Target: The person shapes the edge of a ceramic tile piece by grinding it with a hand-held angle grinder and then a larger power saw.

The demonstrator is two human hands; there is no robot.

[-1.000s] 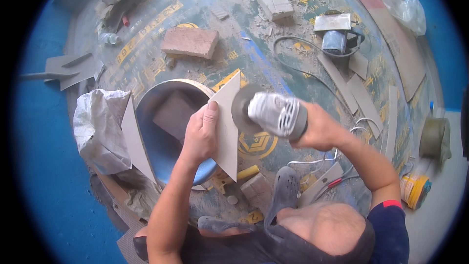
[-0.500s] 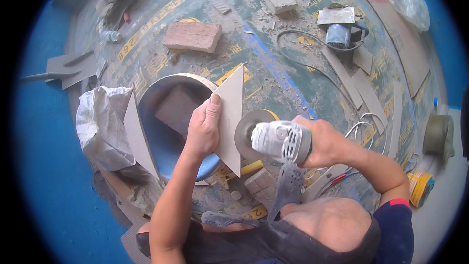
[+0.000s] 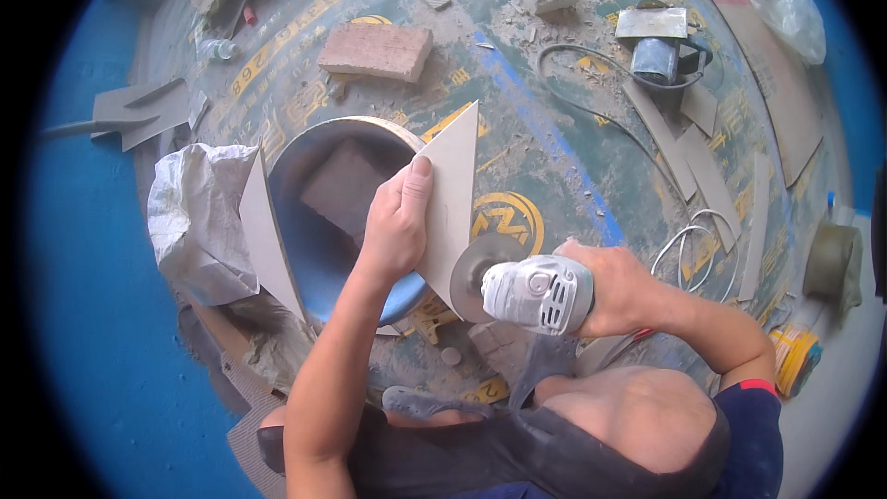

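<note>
Fingers [image 3: 421, 166] of the L hand [image 3: 399, 226] are clamped on a pale grey triangular tile piece [image 3: 451, 189], thumb on the visible face, other fingertips hidden. R hand [image 3: 617, 288] is wrapped round the back of an angle grinder [image 3: 539, 291], gripping tight. Grinder's disc [image 3: 479, 270] sits below & right of the L fingers, at the low end of the tile's R edge; looks touching, but can't tell for sure, nor whether it's spinning.

Progress, approx.: seems part-way. Triangle shape's already there, w/ a straight R edge running from top point down to disc. Lower bit, by the disc, prob. isn't finished; the edge's finish can't be checked at this size.

Just L of the L fingers: blue bucket [image 3: 407, 298] w/ a grey block [image 3: 342, 192] inside. Farther L, a 2nd tile piece [image 3: 268, 240] stands tilted btwn bucket & white sack [image 3: 199, 222]. Well above the L fingers: reddish brick [image 3: 374, 51]. Up & right of the R fingers: tile strips [image 3: 710, 187], apparently cut; can't tell if kept pcs or scrap.
</note>
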